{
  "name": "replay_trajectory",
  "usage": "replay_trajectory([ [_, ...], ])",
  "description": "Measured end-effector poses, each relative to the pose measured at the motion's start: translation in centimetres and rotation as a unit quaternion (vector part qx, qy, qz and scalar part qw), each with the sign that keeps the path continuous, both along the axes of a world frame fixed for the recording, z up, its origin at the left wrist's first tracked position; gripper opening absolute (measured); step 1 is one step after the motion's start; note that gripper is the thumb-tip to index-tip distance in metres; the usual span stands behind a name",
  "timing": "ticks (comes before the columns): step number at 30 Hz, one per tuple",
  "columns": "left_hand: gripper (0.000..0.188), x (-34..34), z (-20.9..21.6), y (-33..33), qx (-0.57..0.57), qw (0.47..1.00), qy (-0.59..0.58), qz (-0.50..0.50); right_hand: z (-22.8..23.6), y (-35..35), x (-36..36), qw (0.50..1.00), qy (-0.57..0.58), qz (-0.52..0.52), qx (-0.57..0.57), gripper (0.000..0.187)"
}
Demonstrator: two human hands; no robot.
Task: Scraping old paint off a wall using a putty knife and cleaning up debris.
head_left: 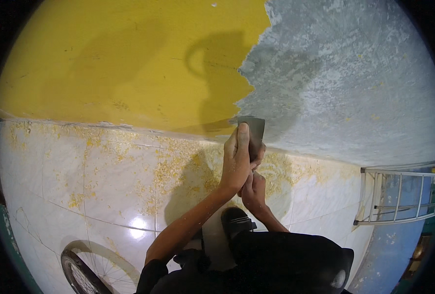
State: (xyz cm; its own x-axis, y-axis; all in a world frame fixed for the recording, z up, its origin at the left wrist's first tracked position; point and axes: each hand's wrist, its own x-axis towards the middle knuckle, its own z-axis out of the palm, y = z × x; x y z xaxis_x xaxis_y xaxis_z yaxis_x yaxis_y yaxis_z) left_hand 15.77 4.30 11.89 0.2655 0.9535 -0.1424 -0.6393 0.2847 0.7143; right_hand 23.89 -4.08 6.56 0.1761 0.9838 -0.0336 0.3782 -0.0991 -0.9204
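Broadly, wall [129,73]: yellow left, mottled grey right, cropped by dark rim.
Bicycle wheel [87,275]: cut off below.
Left hand [237,157]: fingers around scraper [257,130], thumb on blade.
Right hand [254,190]: partly hidden; cannot tell grip.
Scraper: at ragged paint edge, handle hidden.

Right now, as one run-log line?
left hand: grips scraper | right hand: close behind left, grip unclear | blade: by ragged yellow paint edge | floor: scattered flakes

Scraper [257,130] partly hidden by left hand [236,159], perhaps also right hand [254,190], bicycle wheel [87,269] cut off below
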Motion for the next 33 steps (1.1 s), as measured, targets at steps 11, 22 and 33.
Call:
replay_trajectory([
  [11, 0.043, -0.1, 0.0, 0.6, 0.029, 0.999, 0.022, 0.014, 1.4, 0.9, -0.4, 0.997, 0.05, -0.013, -0.053, 0.044],
  [22, 0.045, 0.5, 0.1, -0.2, -0.011, 0.999, 0.036, 0.012, 1.6, 0.2, -0.6, 0.999, 0.042, -0.018, -0.03, 0.043],
  [33, 0.046, -0.6, 2.2, 0.1, -0.02, 0.999, 0.039, 0.019, 2.7, 0.3, -1.5, 0.996, 0.052, -0.021, -0.065, 0.043],
])
